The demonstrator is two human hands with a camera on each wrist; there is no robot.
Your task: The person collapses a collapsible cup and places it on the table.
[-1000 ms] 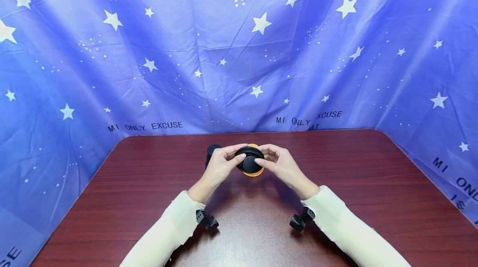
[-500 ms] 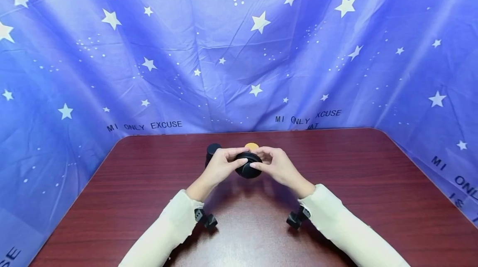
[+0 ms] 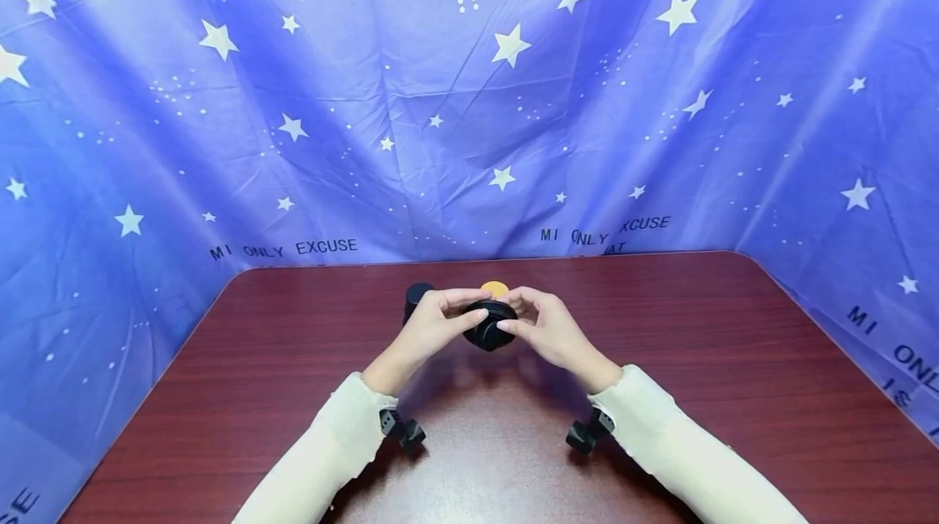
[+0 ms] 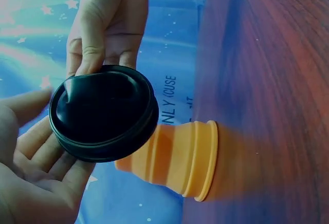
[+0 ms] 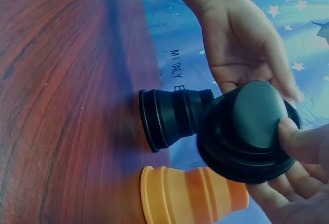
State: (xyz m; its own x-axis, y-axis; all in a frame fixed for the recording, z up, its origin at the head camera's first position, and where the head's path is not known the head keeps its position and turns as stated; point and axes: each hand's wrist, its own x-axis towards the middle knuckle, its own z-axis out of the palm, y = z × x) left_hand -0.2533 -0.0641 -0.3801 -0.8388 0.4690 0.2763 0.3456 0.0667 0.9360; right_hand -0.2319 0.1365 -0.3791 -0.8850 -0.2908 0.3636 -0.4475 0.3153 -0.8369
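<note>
Between both hands is a black collapsible cup point(image 3: 489, 334), folded down to a squat round shape and raised above the table. My left hand point(image 3: 433, 322) grips its left side, thumb on the near face and fingers behind. From the other side my right hand point(image 3: 552, 330) holds it the same way, its thumb lying on the smooth round base point(image 5: 259, 113) in the right wrist view. Just behind stands an orange collapsible cup point(image 4: 177, 157), extended, wide rim down on the table. A second black cup point(image 5: 172, 116), also extended and rim down, stands left of it, partly behind my left hand.
The dark red wood-grain table point(image 3: 697, 345) runs back to a blue star-printed curtain point(image 3: 455, 100), which also hangs along both sides. A small black camera point(image 3: 403, 430) is strapped at the left wrist, and another point(image 3: 589, 432) at the right.
The held cup has come slightly down toward me and tilted, exposing the orange cup's top behind it. Both hands keep their hold; the thumbs have shifted slightly on the cup.
</note>
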